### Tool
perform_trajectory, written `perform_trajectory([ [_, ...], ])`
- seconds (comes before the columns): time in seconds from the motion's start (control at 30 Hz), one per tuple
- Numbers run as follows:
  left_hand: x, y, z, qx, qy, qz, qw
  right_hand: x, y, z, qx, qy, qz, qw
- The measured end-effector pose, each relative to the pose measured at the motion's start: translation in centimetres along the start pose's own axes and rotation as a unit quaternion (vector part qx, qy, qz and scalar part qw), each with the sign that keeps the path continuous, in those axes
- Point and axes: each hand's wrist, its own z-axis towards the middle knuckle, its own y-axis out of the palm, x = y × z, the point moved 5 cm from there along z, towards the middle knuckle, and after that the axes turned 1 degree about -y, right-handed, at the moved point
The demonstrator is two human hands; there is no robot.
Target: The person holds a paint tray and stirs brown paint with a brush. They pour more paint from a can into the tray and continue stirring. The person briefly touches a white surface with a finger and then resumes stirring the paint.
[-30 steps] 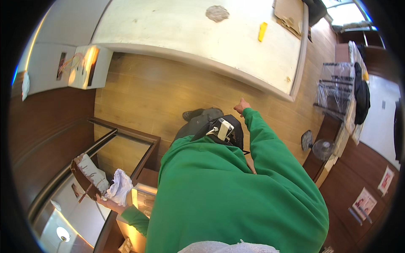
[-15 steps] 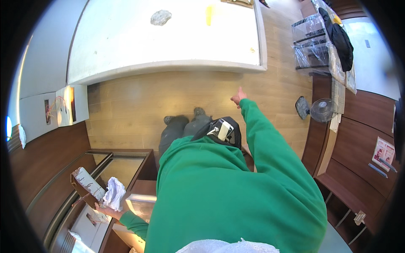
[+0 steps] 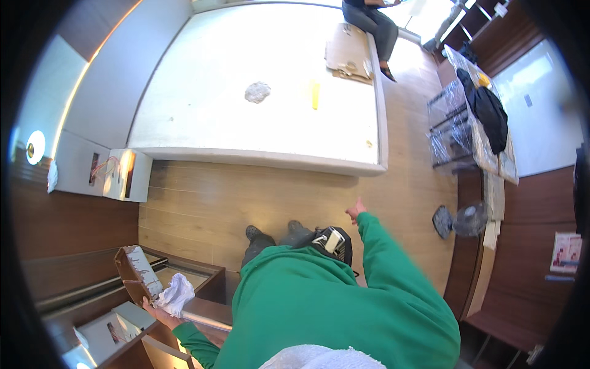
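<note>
My left hand [image 3: 162,315] is out at the lower left, its fingers at the bottom edge of a brown box-shaped piece [image 3: 140,272] with a white, brown-streaked face. A crumpled white cloth [image 3: 176,294] hangs beside it, against the same hand. Part of the grip is hidden behind the cloth. My right hand [image 3: 355,211] is stretched forward over the wooden floor with one finger extended and the thumb apart. Nothing shows in it. At my waist, near the right forearm, sits a black pouch [image 3: 346,247] with a white device [image 3: 335,240] in it.
A white bed-like platform [image 3: 258,154] lies ahead, bearing flattened cardboard [image 3: 347,52]. Another person [image 3: 378,27] sits at its far right corner. A fan [image 3: 470,218] and a plastic-wrapped shelf unit [image 3: 447,123] stand at right. Brown cabinets [image 3: 212,277] adjoin my left arm.
My view has tilted up, bringing the seated person and cardboard into sight. The box-shaped piece and cloth stay with my left hand. My right arm remains extended.
</note>
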Motion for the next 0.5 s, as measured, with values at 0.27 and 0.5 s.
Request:
perform_trajectory([
  [0.27,-1.2,-1.5,0.9,0.004,-0.030,-0.041,0.999,-3.3,1.9,0.0,-0.055,-0.010,-0.029,0.998],
  [0.5,-1.4,-1.7,0.5,0.057,-0.018,-0.051,0.997,-7.2,3.3,2.0,-0.056,-0.027,-0.105,0.993],
])
